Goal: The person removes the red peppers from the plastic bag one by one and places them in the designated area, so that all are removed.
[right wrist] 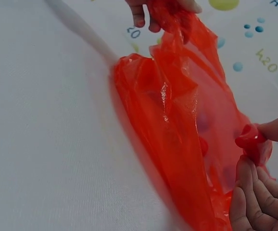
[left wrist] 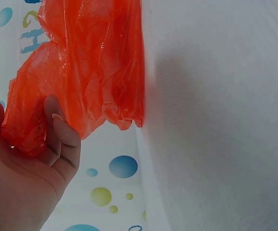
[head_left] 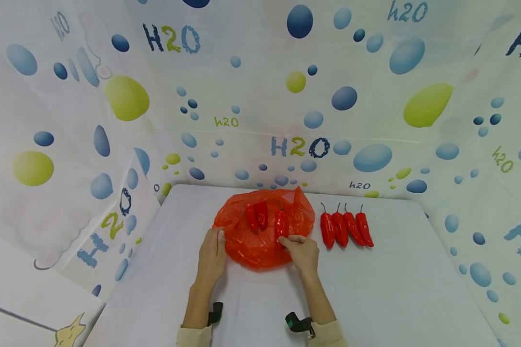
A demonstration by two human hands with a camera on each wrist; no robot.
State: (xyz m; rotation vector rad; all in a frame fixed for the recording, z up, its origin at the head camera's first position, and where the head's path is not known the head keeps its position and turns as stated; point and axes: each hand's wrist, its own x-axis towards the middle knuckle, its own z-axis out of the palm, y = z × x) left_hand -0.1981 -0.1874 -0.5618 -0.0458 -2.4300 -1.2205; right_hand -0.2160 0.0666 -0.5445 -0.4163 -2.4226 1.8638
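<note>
A red plastic bag point(head_left: 256, 253) lies spread on the white table, its mouth facing up. My left hand point(head_left: 212, 255) grips the bag's left edge; in the left wrist view, bunched red film point(left wrist: 26, 115) sits between its thumb and curled fingers. With thumb and fingertips my right hand point(head_left: 303, 251) pinches the lower end of a red chili pepper point(head_left: 281, 224) over the bag's right part. That pepper's tip point(right wrist: 249, 139) shows between the fingers in the right wrist view. Two more red peppers point(head_left: 257, 217) lie side by side within the bag.
To the right of the bag, several red peppers point(head_left: 339, 229) lie in a row, green-brown stems pointing away from me. A white curtain point(head_left: 260, 96) with coloured dots and lettering hangs behind the table point(head_left: 395, 289) and along its sides.
</note>
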